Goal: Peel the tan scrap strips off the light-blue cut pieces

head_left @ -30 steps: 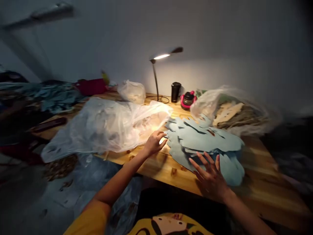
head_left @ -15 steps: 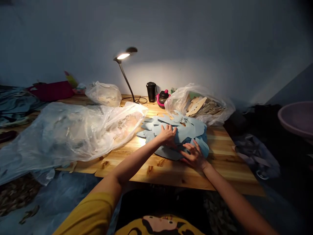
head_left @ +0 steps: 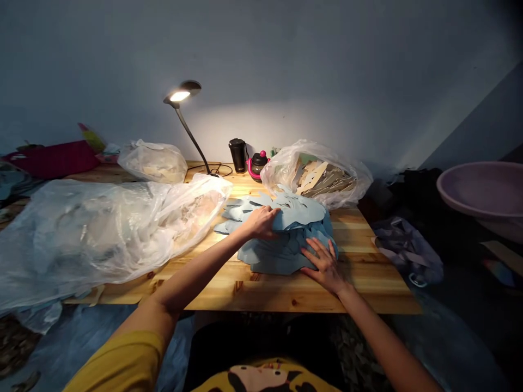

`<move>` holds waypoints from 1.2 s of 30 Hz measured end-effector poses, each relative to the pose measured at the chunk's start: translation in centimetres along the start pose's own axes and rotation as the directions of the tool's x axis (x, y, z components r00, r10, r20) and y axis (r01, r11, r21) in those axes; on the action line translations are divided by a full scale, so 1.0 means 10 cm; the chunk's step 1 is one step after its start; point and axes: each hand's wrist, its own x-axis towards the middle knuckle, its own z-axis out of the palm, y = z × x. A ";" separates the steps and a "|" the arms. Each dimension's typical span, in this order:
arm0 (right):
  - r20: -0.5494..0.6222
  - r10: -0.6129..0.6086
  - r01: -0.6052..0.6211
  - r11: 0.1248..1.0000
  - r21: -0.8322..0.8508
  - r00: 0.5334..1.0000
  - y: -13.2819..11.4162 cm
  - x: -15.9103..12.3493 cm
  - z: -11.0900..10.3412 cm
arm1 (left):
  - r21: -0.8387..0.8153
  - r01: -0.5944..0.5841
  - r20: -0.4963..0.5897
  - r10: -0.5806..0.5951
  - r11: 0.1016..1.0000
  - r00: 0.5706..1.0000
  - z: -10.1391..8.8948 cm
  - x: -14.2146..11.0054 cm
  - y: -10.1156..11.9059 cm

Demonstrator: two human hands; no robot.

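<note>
A pile of light blue cut sheets (head_left: 300, 213) with jagged edges lies on the wooden table in front of me. My left hand (head_left: 262, 221) is closed on the pile's upper layers at their front left edge, and its thumb is partly hidden against them. Lower blue layers show below that edge, reaching toward me. At the pile's front right, my right hand (head_left: 323, 264) lies palm down with its fingers spread, fingertips touching the lower layers. Whether the sheets are fabric or foam I cannot tell.
A big clear plastic bag (head_left: 106, 228) covers the table's left side. Behind the pile, another plastic bag (head_left: 281, 166) holds tan cut pieces. A lit desk lamp (head_left: 190, 130), a black tumbler (head_left: 237, 155) and a pink-trimmed bottle (head_left: 258, 163) stand at the back. A pink basin (head_left: 482, 188) is right.
The view has turned a little to the right. My left hand has closed on the upper layers, and more of the lower layers shows at the front. My right hand's fingers remain spread.
</note>
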 end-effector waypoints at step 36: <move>-0.024 0.114 -0.112 0.991 0.080 0.993 0.03 -0.04 -0.06 | 0.153 0.274 0.033 -0.282 0.949 0.959 0.34 -0.58 0.48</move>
